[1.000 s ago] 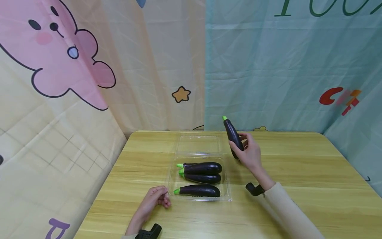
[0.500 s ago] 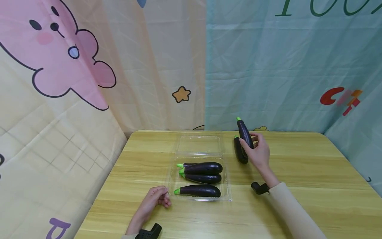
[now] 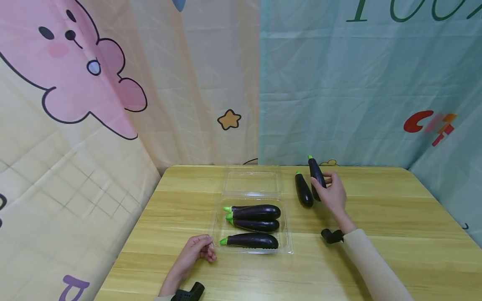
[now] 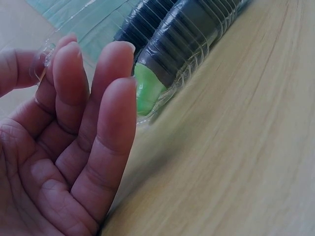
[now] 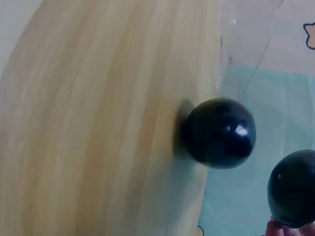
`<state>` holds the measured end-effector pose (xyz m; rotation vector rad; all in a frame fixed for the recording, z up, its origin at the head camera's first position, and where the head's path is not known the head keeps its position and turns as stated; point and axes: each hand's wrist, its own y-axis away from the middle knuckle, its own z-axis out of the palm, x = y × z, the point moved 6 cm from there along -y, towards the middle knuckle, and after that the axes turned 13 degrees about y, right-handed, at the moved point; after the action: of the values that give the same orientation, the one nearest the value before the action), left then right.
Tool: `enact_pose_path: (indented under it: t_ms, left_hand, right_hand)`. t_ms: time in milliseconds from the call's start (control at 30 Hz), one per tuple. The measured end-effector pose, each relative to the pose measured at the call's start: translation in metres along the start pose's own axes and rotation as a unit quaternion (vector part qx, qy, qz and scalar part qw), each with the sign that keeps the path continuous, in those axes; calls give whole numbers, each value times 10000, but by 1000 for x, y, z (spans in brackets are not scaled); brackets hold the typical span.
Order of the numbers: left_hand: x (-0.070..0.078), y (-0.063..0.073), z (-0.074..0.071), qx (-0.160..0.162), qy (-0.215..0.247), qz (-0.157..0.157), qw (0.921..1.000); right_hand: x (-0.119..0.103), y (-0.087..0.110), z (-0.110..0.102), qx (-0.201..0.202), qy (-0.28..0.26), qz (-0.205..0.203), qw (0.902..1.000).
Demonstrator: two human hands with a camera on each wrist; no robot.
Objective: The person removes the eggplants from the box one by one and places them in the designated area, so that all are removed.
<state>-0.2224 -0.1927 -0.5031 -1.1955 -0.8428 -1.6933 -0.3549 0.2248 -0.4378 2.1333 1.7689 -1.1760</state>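
Note:
My right hand (image 3: 333, 194) grips a dark purple eggplant (image 3: 315, 169) by its thick lower part, green stem end up and away, at the back right. Just left of it another eggplant (image 3: 303, 191) lies on the table; in the right wrist view the held eggplant (image 5: 294, 191) and the lying eggplant (image 5: 219, 132) show their round ends. My left hand (image 3: 196, 247) pinches the near left corner of a clear plastic container (image 3: 290, 238) between thumb and index finger. Inside, a front eggplant (image 3: 252, 240) lies apart from a group of eggplants (image 3: 256, 212) behind it, stems left.
The container's hinged clear lid (image 3: 251, 182) lies folded open toward the back edge of the wooden table (image 3: 395, 217). Printed curtains (image 3: 320, 92) hang right behind the table and along its left side.
My right hand has carried its eggplant to the right and lowered it beside the lying eggplant, which it covered before. My left hand and the container stay put.

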Motion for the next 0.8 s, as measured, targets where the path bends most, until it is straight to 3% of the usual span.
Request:
enact_pose_path:
  t_ms: [467,800]
  left_hand:
    - [-1,0,-1,-15,-1,75,10000]
    - [-1,0,-1,25,-26,29,10000]
  right_hand:
    - [16,-2,9,-774,763,-32,9941]
    - [24,-4,16,-1195,982,96,9879]
